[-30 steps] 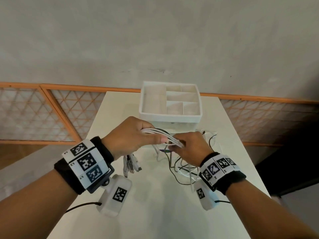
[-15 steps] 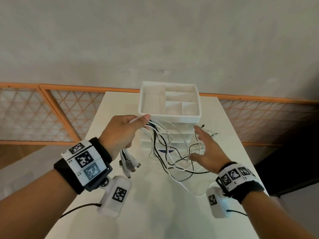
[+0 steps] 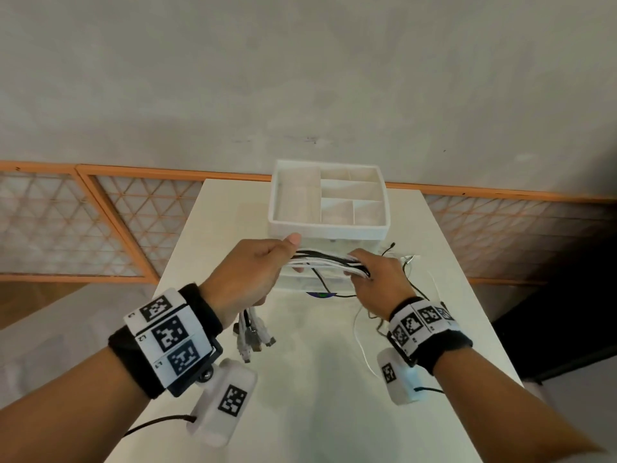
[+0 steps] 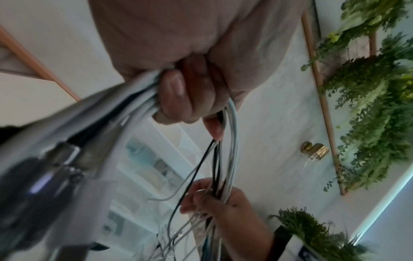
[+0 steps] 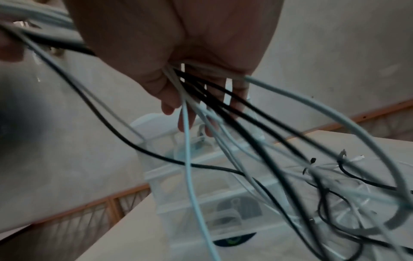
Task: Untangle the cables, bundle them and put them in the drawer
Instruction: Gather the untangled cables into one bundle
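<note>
home interior | plaster wall | lattice screens | wall greenery

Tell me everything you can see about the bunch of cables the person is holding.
The cables are a mix of thin white and black cords, plastic-sheathed by the look of them, gathered side by side into a roughly level run in front of the drawer unit. The left hand grips one end, with plug ends dangling below it. The right hand closes its grip further along. Beyond it the rest hangs in loose, still tangled loops onto the table.
</note>
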A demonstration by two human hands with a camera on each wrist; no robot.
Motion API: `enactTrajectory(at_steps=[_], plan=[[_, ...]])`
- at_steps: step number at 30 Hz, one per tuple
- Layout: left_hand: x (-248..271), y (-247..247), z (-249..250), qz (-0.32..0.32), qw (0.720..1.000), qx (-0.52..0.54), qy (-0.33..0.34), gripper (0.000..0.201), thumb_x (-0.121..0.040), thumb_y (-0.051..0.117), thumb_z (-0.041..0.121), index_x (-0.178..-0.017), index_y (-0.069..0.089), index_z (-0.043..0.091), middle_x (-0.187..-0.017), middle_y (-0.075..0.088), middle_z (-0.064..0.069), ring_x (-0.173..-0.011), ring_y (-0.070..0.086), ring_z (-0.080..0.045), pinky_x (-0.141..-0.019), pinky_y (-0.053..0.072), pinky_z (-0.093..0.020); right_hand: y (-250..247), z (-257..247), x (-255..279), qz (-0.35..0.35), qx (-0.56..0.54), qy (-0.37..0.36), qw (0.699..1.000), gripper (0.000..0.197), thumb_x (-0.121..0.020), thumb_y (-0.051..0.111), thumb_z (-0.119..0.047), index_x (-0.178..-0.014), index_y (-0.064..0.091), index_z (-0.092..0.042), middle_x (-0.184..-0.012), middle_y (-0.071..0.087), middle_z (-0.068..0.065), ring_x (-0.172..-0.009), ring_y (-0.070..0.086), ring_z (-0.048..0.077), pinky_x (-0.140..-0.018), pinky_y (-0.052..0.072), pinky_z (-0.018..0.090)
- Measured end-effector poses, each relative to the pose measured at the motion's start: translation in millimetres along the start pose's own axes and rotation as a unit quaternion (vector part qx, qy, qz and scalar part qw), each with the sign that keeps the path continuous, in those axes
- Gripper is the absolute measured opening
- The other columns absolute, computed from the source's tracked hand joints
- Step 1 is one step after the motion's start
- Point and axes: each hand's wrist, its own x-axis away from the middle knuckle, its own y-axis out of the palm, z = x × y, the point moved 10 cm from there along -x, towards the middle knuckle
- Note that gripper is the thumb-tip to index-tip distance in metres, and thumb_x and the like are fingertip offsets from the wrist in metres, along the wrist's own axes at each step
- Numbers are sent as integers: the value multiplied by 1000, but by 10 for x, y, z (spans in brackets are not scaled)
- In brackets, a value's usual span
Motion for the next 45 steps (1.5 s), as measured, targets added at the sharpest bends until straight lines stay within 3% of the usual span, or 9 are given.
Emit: enactTrajectory(at_steps=[5,9,12,22,27,31,36,39,45], plan=[[-22,95,-21,0,999,32,13,55,-98,51,46,-69,45,0,-54,19,-1,-44,15,-16,-45,18,-22,65,-544,139,-50,-84,-80,992,69,-76,72,-20,-139,47,-35,-127,64,-11,-117,58,7,-101,45,24],[-11,172,32,-22,998,54,23,54,-97,53,45,-62,43,5,-54,17,-1,-50,12,-19,-44,16,-22,167,-527,132,-15,-55,-78,995,5,-88,65,-26,-93,65,-26,-82,75,0,-76,68,22,-72,56,34],[-23,24,-34,-7,998,58,22,60,-97,52,47,-77,48,-9,-54,18,1,-52,12,-20,-44,17,-22,116,33,64,-27,-3,38,999,28,-87,56,-18,-64,53,-34,-74,72,7,-74,66,30,-68,53,34],[-18,4,-1278,-32,992,-5,-124,64,-102,35,51,-88,69,-2,-47,36,0,-41,35,-16,-52,33,-27,-671,201,7,106,-63,54,991,22,-82,72,-8,-79,73,-29,-66,67,-6,-62,60,13,-61,44,23],[-166,-28,-1241,-17,989,-95,-109,48,-90,42,50,-105,69,13,-102,72,-11,-99,65,-29,-94,46,-42,-465,-131,20,23,-123,13,992,16,-86,69,-3,-84,76,-17,-65,64,-12,-53,54,-5,-55,38,8],[-213,148,-324,-24,998,-42,40,54,-89,42,67,-129,60,35,-131,61,16,-126,52,-6,-110,34,-30,-290,-381,32,-23,-139,-7,990,14,-86,69,-5,-81,74,-18,-62,62,-12,-55,53,-1,-57,38,12],[-135,622,336,-61,975,-141,158,67,-80,41,80,-98,65,20,-77,70,8,-72,67,-6,-69,49,-25,-424,-544,36,8,-216,-13,976,10,-75,61,-7,-81,62,-16,-51,57,-10,-43,40,2,-46,32,18],[-127,529,470,-3,977,-122,174,58,-91,47,62,-72,59,9,-43,48,14,-43,46,-4,-53,37,-24,-542,-410,52,41,-240,-3,970,23,-81,70,-6,-80,50,-17,-60,60,15,-48,44,19,-48,35,28],[-175,-47,816,114,977,11,179,56,-90,59,55,-54,47,13,-40,26,13,-38,24,-11,-48,24,-27,-452,360,218,52,-32,69,996,22,-80,79,-23,-97,68,-14,-100,67,3,-89,60,19,-75,42,25]])
